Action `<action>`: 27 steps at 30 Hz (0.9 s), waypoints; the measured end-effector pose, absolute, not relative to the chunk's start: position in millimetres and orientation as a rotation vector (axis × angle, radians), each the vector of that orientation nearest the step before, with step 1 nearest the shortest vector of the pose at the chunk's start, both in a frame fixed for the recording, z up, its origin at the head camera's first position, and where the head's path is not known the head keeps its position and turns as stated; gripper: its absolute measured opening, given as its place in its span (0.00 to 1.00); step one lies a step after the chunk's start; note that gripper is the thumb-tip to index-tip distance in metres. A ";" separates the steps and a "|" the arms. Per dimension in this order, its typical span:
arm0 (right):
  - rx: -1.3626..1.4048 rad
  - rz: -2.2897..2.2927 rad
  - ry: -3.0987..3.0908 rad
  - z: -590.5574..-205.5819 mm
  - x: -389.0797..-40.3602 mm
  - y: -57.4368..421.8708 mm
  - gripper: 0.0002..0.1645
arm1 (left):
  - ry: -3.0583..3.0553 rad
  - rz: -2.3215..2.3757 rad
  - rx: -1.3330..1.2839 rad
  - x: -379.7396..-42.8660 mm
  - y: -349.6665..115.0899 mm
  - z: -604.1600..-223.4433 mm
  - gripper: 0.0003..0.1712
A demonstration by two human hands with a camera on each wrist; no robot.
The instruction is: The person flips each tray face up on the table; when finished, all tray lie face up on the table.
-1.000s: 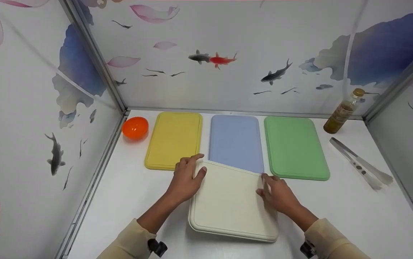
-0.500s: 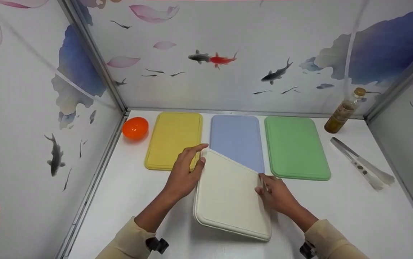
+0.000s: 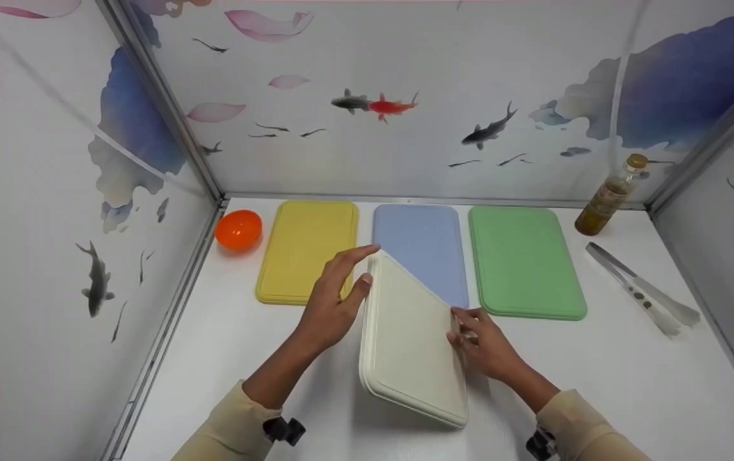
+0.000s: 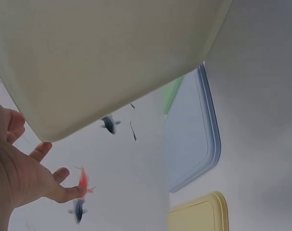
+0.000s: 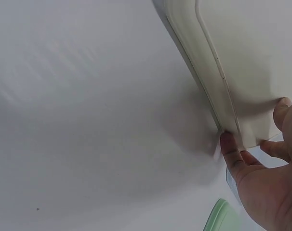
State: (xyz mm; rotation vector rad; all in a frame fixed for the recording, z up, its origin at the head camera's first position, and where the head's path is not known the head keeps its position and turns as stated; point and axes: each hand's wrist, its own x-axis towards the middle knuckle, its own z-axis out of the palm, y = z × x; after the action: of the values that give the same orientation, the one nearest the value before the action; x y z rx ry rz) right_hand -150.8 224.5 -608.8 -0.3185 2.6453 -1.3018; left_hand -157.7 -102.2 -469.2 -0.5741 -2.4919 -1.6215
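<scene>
A cream cutting board (image 3: 414, 339) is tilted steeply in the head view, its left side raised over the white table. My left hand (image 3: 335, 298) touches the raised left edge near the far corner, fingers mostly straight. The left wrist view shows the board's pale underside (image 4: 102, 57) and my left hand (image 4: 25, 175) with fingers spread beside the corner. My right hand (image 3: 485, 342) pinches the board's far right corner; in the right wrist view, the fingers of my right hand (image 5: 266, 178) meet around that corner. Behind it lies a blue cutting board (image 3: 421, 250), partly hidden.
Flat on the table (image 3: 232, 358) are a yellow board (image 3: 309, 250) and a green board (image 3: 526, 262). An orange bowl (image 3: 239, 230) stands back left. At the right are an oil bottle (image 3: 610, 198) and metal tongs (image 3: 645, 291). Printed panels wall the table in.
The cream board has turned steeper, its left side rising and swinging right. My left hand has moved up and slightly right with that edge, while my right hand keeps its pinch, shifting slightly left.
</scene>
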 end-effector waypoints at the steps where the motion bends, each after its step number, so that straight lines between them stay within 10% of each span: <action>1: -0.316 -1.313 2.639 -609.6 -151.0 223.9 0.36 | -2.483 -1.618 -0.593 -158.5 -100.9 -468.2 0.26; 27: -0.403 -1.556 2.483 -614.4 -141.1 204.0 0.36 | -2.451 -1.564 -0.728 -168.9 -62.1 -443.7 0.28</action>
State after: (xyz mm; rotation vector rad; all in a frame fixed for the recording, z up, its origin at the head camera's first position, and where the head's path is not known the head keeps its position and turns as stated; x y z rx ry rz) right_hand -141.1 204.0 -614.4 -0.4028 2.4826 -1.5564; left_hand -168.9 -62.1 -443.7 -0.7279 -2.4512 -1.5644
